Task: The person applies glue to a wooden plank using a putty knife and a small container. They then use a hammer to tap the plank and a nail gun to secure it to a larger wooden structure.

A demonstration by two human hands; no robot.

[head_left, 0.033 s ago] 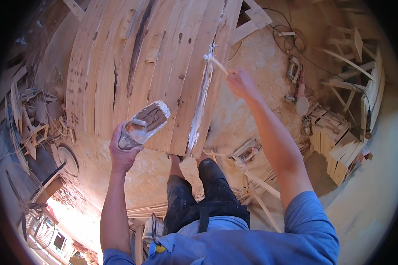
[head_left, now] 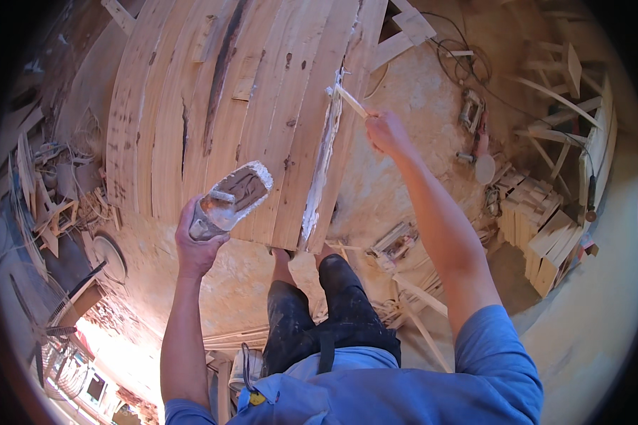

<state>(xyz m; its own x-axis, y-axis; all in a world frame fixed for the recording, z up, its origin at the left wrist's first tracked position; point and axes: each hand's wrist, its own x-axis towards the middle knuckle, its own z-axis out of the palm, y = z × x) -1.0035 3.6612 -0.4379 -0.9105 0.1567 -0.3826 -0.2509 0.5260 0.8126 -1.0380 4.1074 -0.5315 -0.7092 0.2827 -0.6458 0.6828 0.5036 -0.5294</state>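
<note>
Head view, looking down. Nearest the camera: a blue shirt and dark, stained trousers; the feet are hidden under the lower edge of the plank panel.

The left hand is closed around the bottom of a cut-open container crusted with pale paste and held up against the panel's lower edge. The right hand, arm outstretched, pinches a thin wooden stick. The stick's paste-laden tip touches the upper part of a white filled seam between two planks near the panel's right side.

Change from the earlier frame: very slight. The right hand and stick sit a touch higher along the seam; the left hand and container have not moved. Judged from this, the paste is being worked slowly into the joint at one spot, with the lower run of the seam already coated.

Beyond, on the sawdust-covered floor: a power tool, a looped cable and stacked wood offcuts.

Not legible: the container's contents below its rim, how much paste the stick carries, and the cluttered left margin, which is bent and dimmed by the lens rim.
</note>
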